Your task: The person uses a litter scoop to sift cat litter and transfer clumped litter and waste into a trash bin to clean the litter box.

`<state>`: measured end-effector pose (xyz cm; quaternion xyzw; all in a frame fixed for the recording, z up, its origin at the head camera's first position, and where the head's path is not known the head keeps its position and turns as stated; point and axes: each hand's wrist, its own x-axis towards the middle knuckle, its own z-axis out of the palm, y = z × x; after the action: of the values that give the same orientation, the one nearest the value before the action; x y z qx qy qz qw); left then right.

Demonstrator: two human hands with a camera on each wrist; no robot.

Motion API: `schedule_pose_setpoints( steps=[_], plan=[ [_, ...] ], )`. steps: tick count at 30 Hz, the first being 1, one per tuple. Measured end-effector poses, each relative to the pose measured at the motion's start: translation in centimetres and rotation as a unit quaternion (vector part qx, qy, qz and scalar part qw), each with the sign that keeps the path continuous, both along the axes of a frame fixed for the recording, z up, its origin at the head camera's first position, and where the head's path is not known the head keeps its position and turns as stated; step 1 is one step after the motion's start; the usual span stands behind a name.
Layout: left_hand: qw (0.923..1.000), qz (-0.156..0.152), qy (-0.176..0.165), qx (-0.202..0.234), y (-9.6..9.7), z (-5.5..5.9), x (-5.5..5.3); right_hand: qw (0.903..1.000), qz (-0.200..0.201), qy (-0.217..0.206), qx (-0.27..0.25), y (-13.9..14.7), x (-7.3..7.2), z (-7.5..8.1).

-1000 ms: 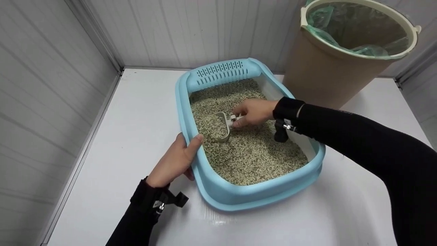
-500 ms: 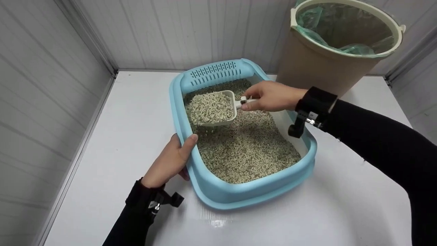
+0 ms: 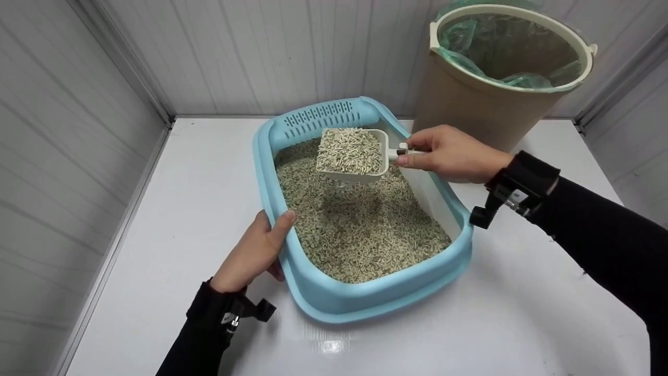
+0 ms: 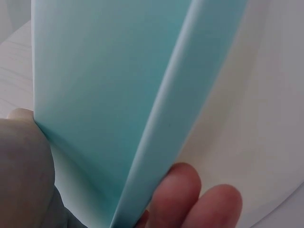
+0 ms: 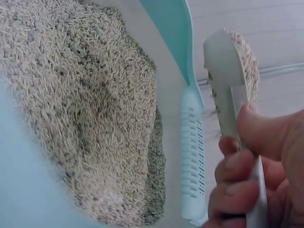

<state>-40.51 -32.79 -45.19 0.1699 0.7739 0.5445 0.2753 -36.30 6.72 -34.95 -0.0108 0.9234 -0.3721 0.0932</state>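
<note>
My right hand (image 3: 454, 154) grips the handle of a white litter scoop (image 5: 225, 66), thumb along it and fingers wrapped beneath. Pellet litter (image 3: 350, 150) heaps the scoop, which is raised level over the blue litter box (image 3: 355, 303). Below it, a bed of the same pellets (image 3: 365, 230) covers the box floor, with a darker dip under the scoop. At the box's left side my left hand (image 3: 253, 250) holds the rim, thumb on top. In the left wrist view its fingertips (image 4: 178, 190) curl under the blue rim (image 4: 156, 114).
A tan waste bin (image 3: 469, 109) lined with a green plastic bag (image 3: 527, 81) stands behind the box on the right. The white table (image 3: 182, 183) meets ribbed grey wall panels (image 3: 235, 52) at the back and left.
The scoop has come up out of the litter with a full load and shifted right toward the bin side. My left hand keeps its hold on the rim.
</note>
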Motion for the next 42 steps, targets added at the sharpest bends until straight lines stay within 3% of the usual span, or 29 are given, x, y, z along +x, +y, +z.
schedule_pose_setpoints(
  steps=[5, 12, 24, 42],
  plan=[
    [1.0000, 0.002, -0.003, 0.006, -0.3, -0.3, -0.3, 0.9984, -0.041, 0.035, -0.019, 0.0, 0.9, -0.8],
    [0.9998, -0.002, -0.006, 0.019, -0.7, -0.7, -0.7, 0.9958, -0.067, 0.058, -0.025, -0.2, 1.4, -1.1],
    [0.9998, -0.002, -0.002, 0.017, -0.6, -0.9, -1.1, 0.9964, -0.039, 0.075, 0.013, 0.2, 1.6, -1.9],
    [1.0000, 0.002, 0.002, 0.005, -0.7, -0.7, -1.1, 0.9962, -0.048, 0.071, 0.010, 0.2, 1.6, -1.8]
  ],
)
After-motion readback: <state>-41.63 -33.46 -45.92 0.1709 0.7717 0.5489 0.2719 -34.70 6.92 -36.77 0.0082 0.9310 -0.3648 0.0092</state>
